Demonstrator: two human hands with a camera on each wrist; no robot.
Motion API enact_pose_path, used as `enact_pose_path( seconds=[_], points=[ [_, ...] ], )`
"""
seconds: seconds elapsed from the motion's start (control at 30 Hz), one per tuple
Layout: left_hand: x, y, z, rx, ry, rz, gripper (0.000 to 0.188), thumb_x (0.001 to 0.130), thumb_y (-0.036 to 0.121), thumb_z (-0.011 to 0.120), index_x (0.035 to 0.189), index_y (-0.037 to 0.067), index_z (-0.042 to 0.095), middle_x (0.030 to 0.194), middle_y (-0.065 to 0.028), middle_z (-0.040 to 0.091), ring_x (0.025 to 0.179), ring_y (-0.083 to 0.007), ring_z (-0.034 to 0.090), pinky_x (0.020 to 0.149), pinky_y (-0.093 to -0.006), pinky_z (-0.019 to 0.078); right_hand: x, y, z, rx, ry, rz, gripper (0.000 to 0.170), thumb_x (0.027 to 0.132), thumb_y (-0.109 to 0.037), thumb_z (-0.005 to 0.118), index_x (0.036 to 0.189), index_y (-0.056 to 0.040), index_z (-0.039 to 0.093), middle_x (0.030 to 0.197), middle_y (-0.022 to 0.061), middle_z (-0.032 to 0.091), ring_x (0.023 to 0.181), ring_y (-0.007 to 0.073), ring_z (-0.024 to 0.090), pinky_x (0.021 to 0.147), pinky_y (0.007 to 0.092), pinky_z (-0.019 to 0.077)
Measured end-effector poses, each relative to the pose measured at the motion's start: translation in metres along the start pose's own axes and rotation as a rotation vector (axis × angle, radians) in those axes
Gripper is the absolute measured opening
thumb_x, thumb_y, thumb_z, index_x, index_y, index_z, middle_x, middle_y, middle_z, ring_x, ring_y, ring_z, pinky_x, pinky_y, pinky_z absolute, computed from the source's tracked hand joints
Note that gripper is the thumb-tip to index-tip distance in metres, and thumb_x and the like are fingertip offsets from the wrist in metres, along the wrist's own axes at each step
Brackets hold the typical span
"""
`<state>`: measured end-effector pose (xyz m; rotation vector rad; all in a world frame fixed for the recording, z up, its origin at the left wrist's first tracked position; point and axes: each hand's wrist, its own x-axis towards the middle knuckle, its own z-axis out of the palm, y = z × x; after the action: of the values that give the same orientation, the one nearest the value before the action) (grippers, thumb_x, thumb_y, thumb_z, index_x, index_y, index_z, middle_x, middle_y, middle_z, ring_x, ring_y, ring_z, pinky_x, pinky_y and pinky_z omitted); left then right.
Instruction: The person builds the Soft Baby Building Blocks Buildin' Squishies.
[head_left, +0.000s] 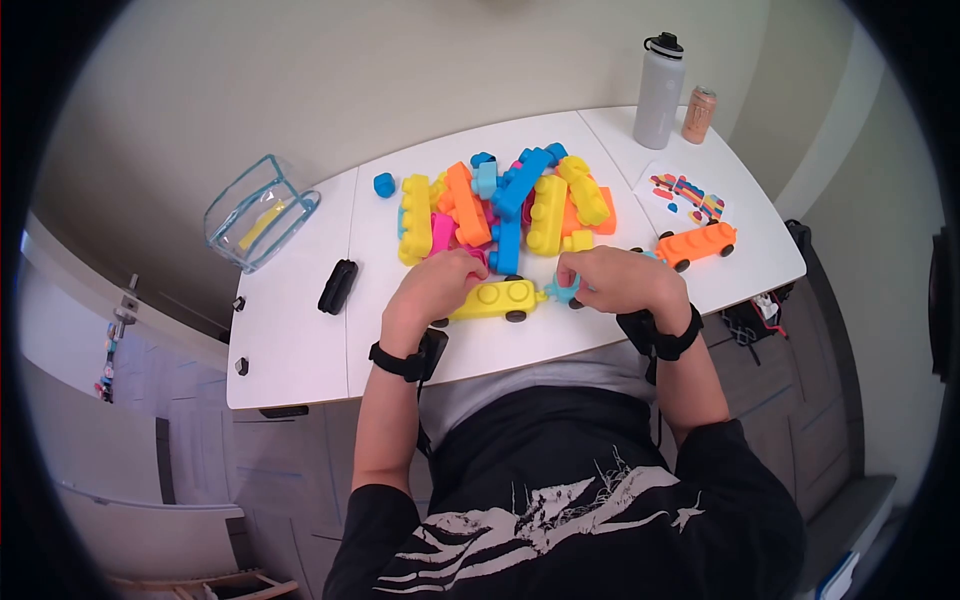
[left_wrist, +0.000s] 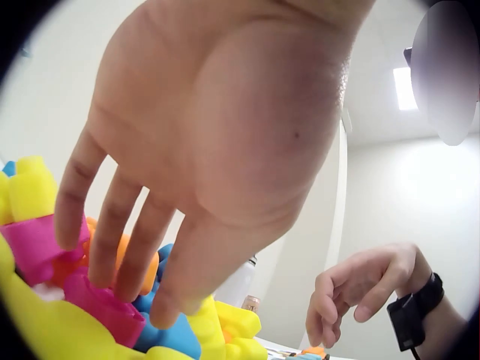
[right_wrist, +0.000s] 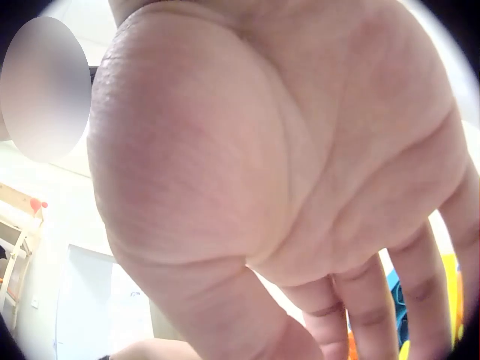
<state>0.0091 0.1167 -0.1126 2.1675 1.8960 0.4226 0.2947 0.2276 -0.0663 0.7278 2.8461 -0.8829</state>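
Grip of the left hand can't be told for sure: fingers reach down at a pink block, and whether they pinch it or only touch it isn't clear. Right hand hangs with loosely bent fingers, thumb and index apart, nothing between them (left wrist view shows this best), right above a small light-blue wheeled car. That car sits at the right end of a yellow wheeled car, which stands on the table just beside the left hand, two round studs up top. Behind both hands, a heap of chunky blocks: long blue block, orange block, yellow block, all tumbled together. One loose blue piece lies apart, left of the heap. To the right, an orange wheeled car, with a printed picture sheet behind it. Far right corner: grey bottle, upright, plus a can beside it. Left side of the white table has a black case and a clear teal-edged bag (something yellow inside).
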Motion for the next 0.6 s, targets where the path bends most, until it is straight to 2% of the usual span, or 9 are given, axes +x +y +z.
enact_pose_path(
  seconds=[0.03,0.1,0.13,0.2,0.3,0.37,0.43,0.57,0.6],
  points=[
    [0.004,-0.017,0.016,0.027,-0.019,-0.027,0.015,0.093,0.009,0.071,0.105,0.002,0.076,0.112,-0.0134,0.076,0.106,-0.0342,0.069,0.093,-0.0427,0.0551,0.000,0.000,0.001,-0.002,-0.002,0.001,0.034,0.085,-0.002,0.062,0.119,-0.0009,0.066,0.105,0.0202,0.074,0.102,0.0370,0.071,0.087,0.0451,0.0551],
    [0.006,-0.025,0.024,0.053,-0.033,-0.055,0.013,0.091,0.007,0.071,0.102,0.002,0.077,0.109,-0.0132,0.076,0.105,-0.0343,0.069,0.093,-0.0424,0.0550,-0.001,0.001,0.002,-0.021,0.008,0.009,0.026,0.092,-0.006,0.064,0.118,-0.0017,0.063,0.099,0.0167,0.075,0.087,0.0329,0.074,0.079,0.0422,0.0556],
    [0.005,-0.021,0.022,0.083,0.031,-0.037,0.013,0.090,0.005,0.070,0.100,0.003,0.078,0.108,-0.0131,0.077,0.105,-0.0346,0.068,0.093,-0.0425,0.0549,0.000,0.004,0.003,-0.024,0.008,0.007,0.026,0.092,-0.006,0.064,0.118,-0.0017,0.063,0.099,0.0167,0.075,0.087,0.0329,0.074,0.079,0.0422,0.0556],
    [0.006,-0.016,0.018,0.113,0.097,-0.023,0.013,0.089,0.003,0.070,0.099,0.003,0.079,0.106,-0.0131,0.077,0.104,-0.0349,0.068,0.093,-0.0427,0.0548,0.002,0.011,0.006,-0.037,0.034,-0.062,0.026,0.094,-0.011,0.068,0.119,-0.0024,0.062,0.103,0.0164,0.074,0.091,0.0323,0.073,0.080,0.0420,0.0555],
    [0.005,0.008,-0.013,0.022,0.021,-0.065,0.016,0.084,0.004,0.076,0.100,0.003,0.076,0.105,-0.0121,0.076,0.104,-0.0351,0.066,0.094,-0.0440,0.0540,0.002,0.012,0.005,-0.028,0.035,-0.069,0.029,0.096,-0.016,0.072,0.119,-0.0029,0.062,0.106,0.0159,0.074,0.094,0.0329,0.073,0.082,0.0424,0.0554],
    [-0.003,0.008,-0.022,0.001,0.211,-0.021,0.031,0.077,0.004,0.084,0.103,0.003,0.067,0.105,-0.0107,0.072,0.101,-0.0346,0.065,0.093,-0.0449,0.0539,0.002,0.006,0.002,-0.048,0.037,-0.065,0.030,0.096,-0.017,0.073,0.119,-0.0033,0.062,0.105,0.0158,0.073,0.096,0.0337,0.072,0.083,0.0428,0.0552],
    [-0.008,0.006,-0.034,0.007,0.250,-0.044,0.037,0.076,0.004,0.085,0.104,0.004,0.062,0.106,-0.0106,0.070,0.099,-0.0335,0.066,0.091,-0.0437,0.0548,0.005,0.006,0.004,-0.067,0.039,-0.059,0.030,0.095,-0.017,0.074,0.119,-0.0037,0.061,0.104,0.0157,0.073,0.098,0.0345,0.072,0.084,0.0433,0.0551],
    [-0.024,-0.008,-0.050,-0.075,0.344,-0.138,0.043,0.079,0.004,0.086,0.108,0.005,0.053,0.106,-0.0120,0.068,0.095,-0.0305,0.069,0.086,-0.0395,0.0571,0.020,0.010,0.020,-0.059,0.072,-0.200,0.035,0.095,-0.018,0.075,0.124,-0.0035,0.063,0.118,0.0157,0.070,0.113,0.0350,0.067,0.097,0.0431,0.0527],
    [-0.029,-0.010,-0.054,-0.180,0.305,-0.197,0.044,0.079,0.006,0.086,0.111,0.004,0.056,0.107,-0.0171,0.065,0.100,-0.0360,0.067,0.091,-0.0424,0.0547,0.024,0.008,0.025,-0.040,0.089,-0.253,0.037,0.095,-0.019,0.075,0.126,-0.0032,0.064,0.124,0.0158,0.068,0.119,0.0350,0.065,0.102,0.0431,0.0514]
  ],
)
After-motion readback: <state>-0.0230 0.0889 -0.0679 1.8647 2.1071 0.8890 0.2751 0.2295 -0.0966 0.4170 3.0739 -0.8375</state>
